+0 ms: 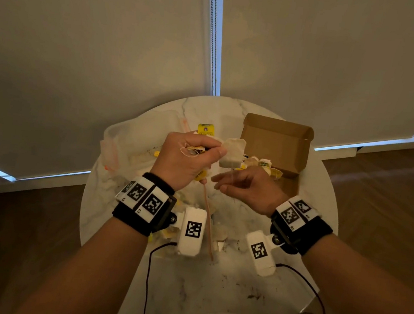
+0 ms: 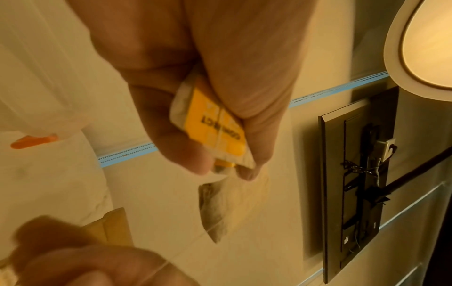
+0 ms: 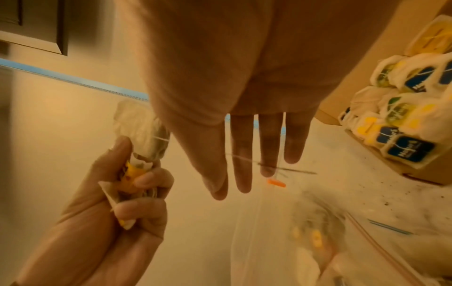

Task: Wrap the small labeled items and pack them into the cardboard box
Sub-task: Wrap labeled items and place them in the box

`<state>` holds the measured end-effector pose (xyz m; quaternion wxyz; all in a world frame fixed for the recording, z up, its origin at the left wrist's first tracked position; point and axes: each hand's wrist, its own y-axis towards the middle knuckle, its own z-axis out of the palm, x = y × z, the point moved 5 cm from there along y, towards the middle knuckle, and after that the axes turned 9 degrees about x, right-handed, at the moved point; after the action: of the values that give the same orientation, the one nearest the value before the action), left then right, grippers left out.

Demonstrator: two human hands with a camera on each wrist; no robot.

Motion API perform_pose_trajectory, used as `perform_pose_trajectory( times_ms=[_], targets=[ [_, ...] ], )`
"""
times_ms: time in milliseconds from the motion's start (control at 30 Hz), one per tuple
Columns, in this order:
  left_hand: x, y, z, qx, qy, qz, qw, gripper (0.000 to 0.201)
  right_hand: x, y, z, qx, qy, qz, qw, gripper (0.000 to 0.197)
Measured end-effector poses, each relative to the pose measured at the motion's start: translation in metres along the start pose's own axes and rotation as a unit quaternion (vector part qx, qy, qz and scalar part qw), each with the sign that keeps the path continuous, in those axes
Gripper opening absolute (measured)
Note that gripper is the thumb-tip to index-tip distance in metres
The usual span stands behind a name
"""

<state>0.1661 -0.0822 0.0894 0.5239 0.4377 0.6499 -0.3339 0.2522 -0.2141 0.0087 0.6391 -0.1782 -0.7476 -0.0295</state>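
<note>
Gripping a tea bag [image 1: 232,152] above the round marble bench [image 1: 212,281], the left hand [image 1: 185,159] is curling its fingers [image 3: 144,180] round the bag's yellow tag [image 2: 215,123] and a bunch of loose string, while the pale pouch is sticking out past the thumb toward the right. The right hand [image 1: 246,187] is hovering just below and beside it, palm turned up in the head view, its fingers [image 3: 242,152] lying straight and slightly spread; a thin string [image 3: 247,159] is crossing them near the tips, though whether they are pinching it cannot be told. From the pouch a thread is hanging down toward that palm.

Behind the hands the cardboard box [image 1: 277,144] is standing open on the far right part of the bench, its lid tipped up. Wrapped tea bags [image 3: 403,118] with yellow, green and blue tags are lying packed together inside it, at its near end. A clear zip bag [image 1: 130,143] with an orange slider is lying on the bench's left side, and one yellow packet [image 1: 206,129] is resting just beyond the left hand. More bags are lying blurred under the wrists, near the bench's middle
</note>
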Motion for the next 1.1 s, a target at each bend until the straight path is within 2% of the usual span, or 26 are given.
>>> perform_pose_trajectory(
  times_ms=[167,433,500,667,800,867,1000,1100],
  targets=[
    [0.004,0.001,-0.001,-0.010,-0.017,-0.014,1.000,0.006,-0.006,-0.006,0.009,0.012,0.056,0.018,0.998,0.014],
    [0.007,0.001,-0.002,-0.019,-0.042,-0.024,0.999,0.005,-0.016,-0.014,0.025,0.053,0.131,0.053,0.989,0.038],
    [0.007,0.001,-0.002,-0.018,-0.047,-0.022,0.999,0.005,-0.018,-0.015,0.026,0.053,0.125,0.052,0.989,0.035],
    [0.007,0.001,-0.001,-0.011,-0.057,-0.021,0.998,0.006,-0.025,-0.012,0.020,-0.020,0.137,0.067,0.988,0.010],
    [0.006,-0.001,0.000,-0.001,-0.062,-0.026,0.998,0.006,-0.022,-0.007,0.006,-0.083,-0.018,0.030,0.996,0.011],
    [0.007,-0.002,0.000,0.005,-0.067,-0.031,0.997,0.008,-0.013,-0.004,-0.002,-0.107,-0.057,0.026,0.992,0.011],
    [0.010,-0.004,0.001,0.027,-0.077,-0.035,0.996,0.009,0.002,0.000,-0.018,-0.125,0.034,0.088,0.988,0.012],
    [0.014,-0.007,0.003,0.050,-0.071,-0.046,0.995,0.004,0.019,0.007,-0.031,-0.146,0.060,0.069,0.985,0.013]
  ],
)
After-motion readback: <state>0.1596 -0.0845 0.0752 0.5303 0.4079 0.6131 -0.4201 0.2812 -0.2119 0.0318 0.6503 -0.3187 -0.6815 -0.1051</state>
